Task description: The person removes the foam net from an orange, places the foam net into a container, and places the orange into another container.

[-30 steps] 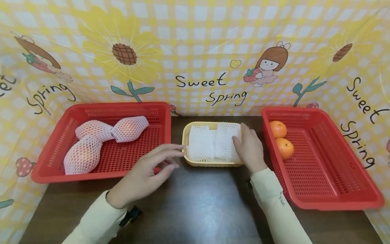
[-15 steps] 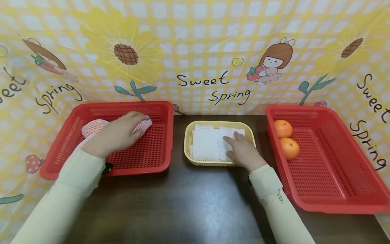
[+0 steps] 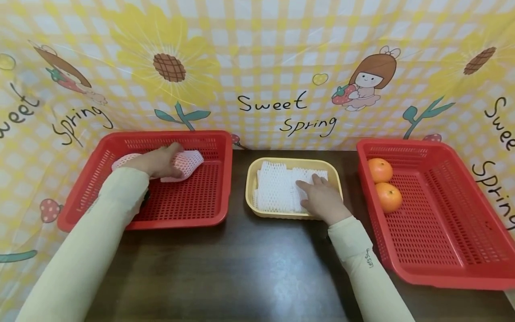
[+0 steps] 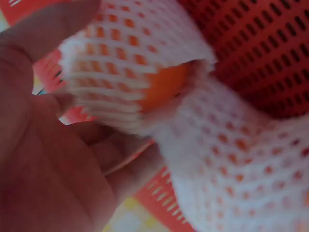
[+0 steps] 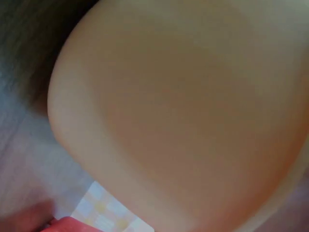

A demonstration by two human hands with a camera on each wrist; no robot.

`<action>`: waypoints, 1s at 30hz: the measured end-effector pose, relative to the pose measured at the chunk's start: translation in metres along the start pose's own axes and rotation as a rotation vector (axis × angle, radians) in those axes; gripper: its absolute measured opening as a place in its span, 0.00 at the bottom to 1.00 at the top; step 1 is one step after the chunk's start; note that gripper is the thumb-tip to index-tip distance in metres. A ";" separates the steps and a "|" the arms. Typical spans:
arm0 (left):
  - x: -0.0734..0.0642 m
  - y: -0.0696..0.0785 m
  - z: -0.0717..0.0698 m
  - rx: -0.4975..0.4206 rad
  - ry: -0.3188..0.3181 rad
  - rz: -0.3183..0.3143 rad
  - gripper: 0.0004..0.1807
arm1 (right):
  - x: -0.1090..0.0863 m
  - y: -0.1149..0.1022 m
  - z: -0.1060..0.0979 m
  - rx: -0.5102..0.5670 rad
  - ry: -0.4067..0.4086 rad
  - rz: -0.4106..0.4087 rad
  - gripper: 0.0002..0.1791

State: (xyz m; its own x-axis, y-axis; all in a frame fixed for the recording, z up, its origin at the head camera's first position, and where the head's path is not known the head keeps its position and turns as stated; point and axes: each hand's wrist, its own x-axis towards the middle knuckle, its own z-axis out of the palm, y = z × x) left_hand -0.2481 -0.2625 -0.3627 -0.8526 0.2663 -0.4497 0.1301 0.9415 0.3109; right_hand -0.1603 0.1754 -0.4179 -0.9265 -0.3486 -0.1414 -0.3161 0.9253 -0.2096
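Note:
In the left red basket (image 3: pixel 177 220), my left hand (image 3: pixel 158 162) grips an orange in a white foam net (image 3: pixel 188 163), thumb on one side and fingers on the other. The left wrist view shows orange peel (image 4: pixel 166 87) through the net's open end, beside another foam-netted fruit (image 4: pixel 231 159). Part of one netted fruit (image 3: pixel 125 160) shows behind my left wrist; the rest is hidden by the arm. My right hand (image 3: pixel 323 199) rests with loosely spread fingers on flat white foam nets (image 3: pixel 275 188) in a small yellow basket (image 3: pixel 251 208). Its palm (image 5: pixel 183 116) blurs across the right wrist view.
A second red basket (image 3: pixel 454 279) stands on the right, with two bare oranges (image 3: pixel 380 170) along its left wall. All three baskets are on a dark wooden table (image 3: pixel 241 264). A yellow checked cloth (image 3: pixel 265 49) hangs behind and at the sides.
My left hand has moved from beside the yellow basket into the left red basket and taken hold of a netted orange. The right hand has shifted slightly left onto the foam nets.

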 end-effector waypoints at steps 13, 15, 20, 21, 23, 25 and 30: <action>-0.015 0.007 0.001 0.054 0.155 0.082 0.47 | -0.005 0.003 0.004 0.078 0.157 -0.001 0.26; -0.024 0.012 0.000 0.039 0.195 0.119 0.47 | -0.007 0.003 0.002 0.084 0.185 0.012 0.25; -0.047 0.030 0.000 -0.009 0.263 0.197 0.50 | -0.008 -0.003 -0.001 0.107 0.313 0.029 0.20; -0.052 0.034 0.001 -0.017 0.275 0.216 0.50 | -0.009 -0.005 -0.003 0.115 0.344 0.022 0.19; -0.061 0.044 0.003 -0.022 0.294 0.262 0.51 | -0.009 -0.009 -0.006 0.140 0.405 -0.001 0.17; -0.068 0.054 0.006 -0.013 0.320 0.317 0.50 | -0.009 -0.013 -0.009 0.175 0.459 -0.024 0.16; -0.086 0.080 0.013 0.012 0.381 0.447 0.46 | -0.013 -0.030 -0.018 0.324 0.570 -0.105 0.11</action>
State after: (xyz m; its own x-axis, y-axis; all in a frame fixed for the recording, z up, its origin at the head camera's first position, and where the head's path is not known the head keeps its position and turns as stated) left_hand -0.1583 -0.2070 -0.3096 -0.8351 0.5472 0.0565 0.5229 0.7578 0.3902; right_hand -0.1418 0.1546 -0.3927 -0.8851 -0.2184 0.4110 -0.4158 0.7677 -0.4875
